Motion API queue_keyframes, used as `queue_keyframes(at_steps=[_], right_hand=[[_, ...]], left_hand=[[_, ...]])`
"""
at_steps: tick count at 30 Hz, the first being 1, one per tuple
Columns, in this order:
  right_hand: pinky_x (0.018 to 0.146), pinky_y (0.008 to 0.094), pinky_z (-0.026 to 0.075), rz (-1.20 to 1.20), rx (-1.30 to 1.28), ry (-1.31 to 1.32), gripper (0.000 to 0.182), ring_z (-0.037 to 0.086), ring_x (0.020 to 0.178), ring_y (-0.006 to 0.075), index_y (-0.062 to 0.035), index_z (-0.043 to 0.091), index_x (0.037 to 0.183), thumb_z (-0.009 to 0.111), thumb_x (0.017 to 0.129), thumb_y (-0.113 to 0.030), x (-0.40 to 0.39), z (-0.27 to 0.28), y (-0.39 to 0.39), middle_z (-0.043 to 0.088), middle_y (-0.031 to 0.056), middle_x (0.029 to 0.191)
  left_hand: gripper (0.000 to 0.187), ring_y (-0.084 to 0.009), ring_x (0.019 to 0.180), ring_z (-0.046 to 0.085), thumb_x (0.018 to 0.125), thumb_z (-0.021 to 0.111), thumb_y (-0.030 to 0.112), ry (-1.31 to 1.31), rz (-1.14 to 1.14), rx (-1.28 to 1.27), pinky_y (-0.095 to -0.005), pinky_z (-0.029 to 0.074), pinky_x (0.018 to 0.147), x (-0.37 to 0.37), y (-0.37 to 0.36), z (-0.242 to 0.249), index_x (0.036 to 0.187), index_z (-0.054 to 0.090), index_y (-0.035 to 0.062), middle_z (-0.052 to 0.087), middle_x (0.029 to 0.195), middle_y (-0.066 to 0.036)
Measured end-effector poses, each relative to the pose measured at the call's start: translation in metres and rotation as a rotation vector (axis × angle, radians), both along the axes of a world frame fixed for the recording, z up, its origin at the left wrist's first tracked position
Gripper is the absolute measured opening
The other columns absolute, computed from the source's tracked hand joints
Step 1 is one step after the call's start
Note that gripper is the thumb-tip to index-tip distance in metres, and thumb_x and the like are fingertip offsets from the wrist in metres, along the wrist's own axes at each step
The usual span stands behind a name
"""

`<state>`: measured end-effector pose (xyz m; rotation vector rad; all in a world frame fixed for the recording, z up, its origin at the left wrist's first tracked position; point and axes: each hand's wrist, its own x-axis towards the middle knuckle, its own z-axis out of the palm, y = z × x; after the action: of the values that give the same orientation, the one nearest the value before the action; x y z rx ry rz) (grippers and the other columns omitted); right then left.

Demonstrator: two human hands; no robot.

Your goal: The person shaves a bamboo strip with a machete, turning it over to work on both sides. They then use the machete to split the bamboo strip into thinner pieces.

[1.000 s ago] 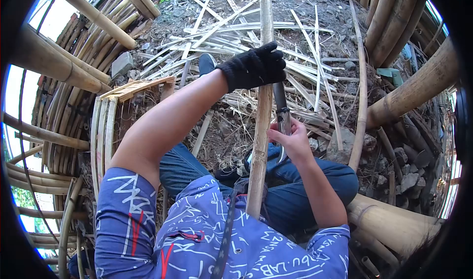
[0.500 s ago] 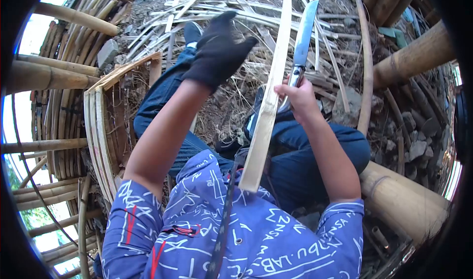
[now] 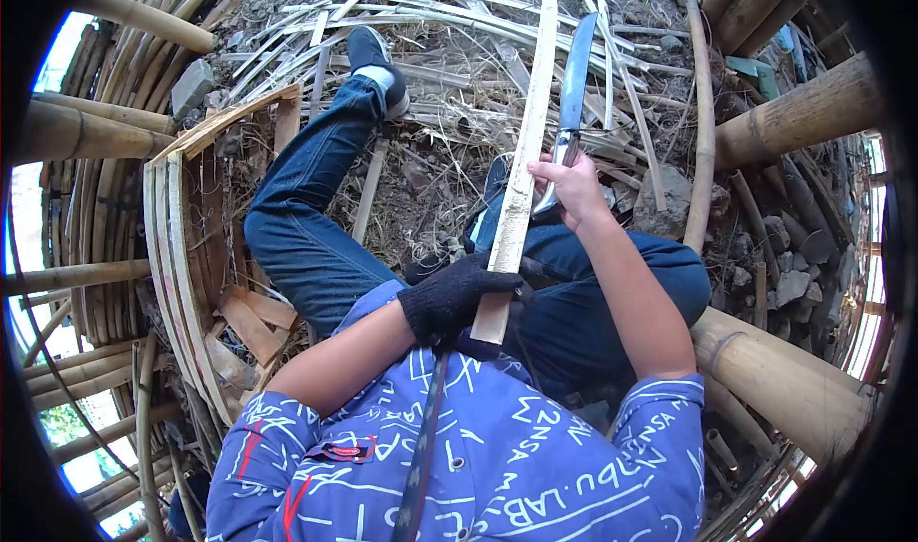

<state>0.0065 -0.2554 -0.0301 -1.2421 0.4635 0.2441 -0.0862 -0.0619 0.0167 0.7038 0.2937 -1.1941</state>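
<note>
Both hands are curled in: the black-gloved left hand [image 3: 464,298] wraps the near end of a long, pale, flat strip of split bamboo or wood [image 3: 522,183], thumb across its face, and the bare right hand [image 3: 578,190] closes round the handle of a broad, steel-bladed knife [image 3: 576,78]. Whether the right thumb touches the strip or lies just beside it, I cannot tell.

Largest is the brown, littered ground [image 3: 406,202], with thin, pale loose strips [image 3: 430,14] strewn toward its far edge. Above it, the held strip slants from the lap to beyond that edge. It should handle as light, stiff, slightly springy and dry, with edges that may splinter; its broad faces near the blunt end seem the safest hold, clear of the blade.

Along the ground's left edge stands a pale, slatted wooden crate-like frame [image 3: 180,245]. Flat, brown wood pieces [image 3: 251,327] lie in or against it, toward its near corner.
</note>
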Motion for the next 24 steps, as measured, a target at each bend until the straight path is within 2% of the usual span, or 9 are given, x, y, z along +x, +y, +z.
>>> queue_keyframes(at_steps=[2,3,6,9,13,15,16,20,24], right_hand=[[0.063,0.0286,0.055,-0.011,0.041,-0.007,0.032,0.065,0.072,0.0180,0.0034,0.053,0.097,0.072,0.072,0.002,0.001,0.000,0.001,0.064,0.0114,0.087],[0.062,0.0284,0.055,-0.023,0.084,-0.008,0.032,0.066,0.072,0.0184,0.0038,0.052,0.098,0.071,0.073,0.001,0.001,-0.002,0.001,0.064,0.0118,0.088],[0.056,0.0275,0.055,0.003,0.014,0.011,0.032,0.066,0.068,0.0183,0.0011,0.049,0.098,0.071,0.076,-0.003,0.001,-0.005,-0.005,0.063,0.0107,0.085],[0.049,0.0261,0.051,0.044,-0.110,0.001,0.032,0.063,0.063,0.0141,-0.0022,0.047,0.095,0.072,0.077,-0.007,-0.004,-0.004,-0.004,0.061,0.0072,0.078],[0.047,0.0282,0.046,0.172,-0.277,-0.022,0.033,0.056,0.055,0.0114,-0.0025,0.049,0.094,0.075,0.077,-0.014,-0.013,0.009,0.003,0.057,0.0031,0.066],[0.052,0.0340,0.046,0.249,-0.609,-0.217,0.035,0.057,0.057,0.0138,-0.0018,0.052,0.094,0.076,0.075,-0.018,-0.017,0.003,0.007,0.058,0.0032,0.067],[0.058,0.0390,0.047,0.251,-0.708,-0.350,0.034,0.061,0.060,0.0225,-0.0022,0.054,0.096,0.074,0.074,-0.018,-0.022,0.008,0.012,0.061,0.0088,0.070],[0.059,0.0422,0.049,0.362,-0.898,-0.558,0.028,0.062,0.067,0.0382,-0.0052,0.054,0.099,0.065,0.074,-0.012,-0.029,0.027,0.026,0.061,0.0188,0.069],[0.060,0.0453,0.051,0.511,-1.043,-0.597,0.033,0.064,0.065,0.0375,-0.0088,0.056,0.101,0.063,0.069,-0.013,-0.033,0.022,0.027,0.063,0.0170,0.067]], left_hand=[[0.030,-0.0187,0.062,0.057,0.092,0.057,0.020,-0.103,0.047,-0.011,-0.0327,0.049,0.062,0.002,-0.003,-0.002,0.116,0.052,0.0028,0.054,0.070,-0.005],[0.030,-0.0187,0.062,0.057,0.092,0.057,0.020,-0.105,0.049,-0.009,-0.0327,0.049,0.062,0.005,-0.001,-0.005,0.116,0.052,0.0028,0.054,0.070,-0.005],[0.022,-0.0055,0.044,0.027,0.094,0.054,0.031,0.251,0.137,0.054,-0.0235,0.027,0.042,0.012,0.010,-0.010,0.085,0.056,0.0105,0.033,0.056,0.007],[0.026,-0.0052,0.043,0.027,0.094,0.055,0.034,0.238,0.120,0.308,-0.0217,0.024,0.039,0.016,0.017,0.002,0.078,0.055,0.0137,0.031,0.055,0.009],[0.025,-0.0049,0.042,0.026,0.093,0.055,0.036,0.329,0.141,0.236,-0.0208,0.022,0.038,0.019,0.030,-0.011,0.079,0.054,0.0161,0.031,0.055,0.009],[0.027,-0.0050,0.042,0.026,0.093,0.057,0.036,0.304,0.104,0.082,-0.0206,0.021,0.038,0.020,0.038,-0.019,0.075,0.053,0.0155,0.029,0.055,0.009],[0.027,-0.0050,0.042,0.026,0.093,0.057,0.036,0.302,0.115,0.079,-0.0206,0.021,0.038,0.021,0.042,-0.020,0.075,0.053,0.0155,0.029,0.055,0.009],[0.027,-0.0047,0.042,0.032,0.090,0.062,0.032,-0.001,0.072,0.257,-0.0214,0.024,0.039,0.022,0.051,-0.010,0.073,0.054,0.0121,0.036,0.055,0.007],[0.024,-0.0047,0.044,0.040,0.085,0.067,0.029,-0.125,0.045,0.415,-0.0206,0.028,0.040,0.021,0.060,-0.005,0.077,0.057,0.0092,0.045,0.057,0.004]])
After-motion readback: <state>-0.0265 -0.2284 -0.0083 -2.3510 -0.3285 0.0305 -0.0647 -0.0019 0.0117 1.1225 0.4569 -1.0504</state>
